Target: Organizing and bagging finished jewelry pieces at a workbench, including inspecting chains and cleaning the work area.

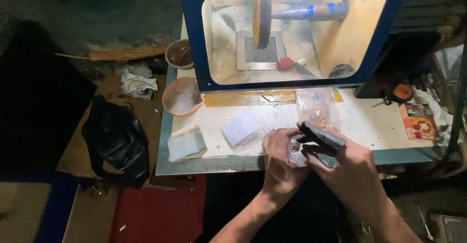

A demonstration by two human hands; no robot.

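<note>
Item list, taken with the blue polishing cabinet [292,34] as my landmark.

1. Left hand [279,158]: in front of the cabinet, at the near edge of the tabletop [369,121]. Its grip is closed on a small clear packet [295,148] with tiny pieces inside; I cannot make out what they are.
2. Right hand [350,167]: touching the left, just to its right. Its grip is wrapped around a dark flat tool [321,135], whose tip points back toward the cabinet above the packet.
3. Buffing wheel [263,19]: inside the lit cabinet window, on a blue-banded spindle, above a metal grate.
4. Clear bag [317,108]: directly below the cabinet front, just beyond the hands, holding coppery bits.
5. Folded paper slips [242,128]: front-left of the cabinet, near the left hand.
6. Two bowls [181,97]: at the cabinet's left corner.
7. Black bag [116,141]: well left of the cabinet, off the tabletop.

Step in hand, as I judge it: working the packet's contents with the tool. A next move would call for a steady packet and a fine tip placement.
</note>
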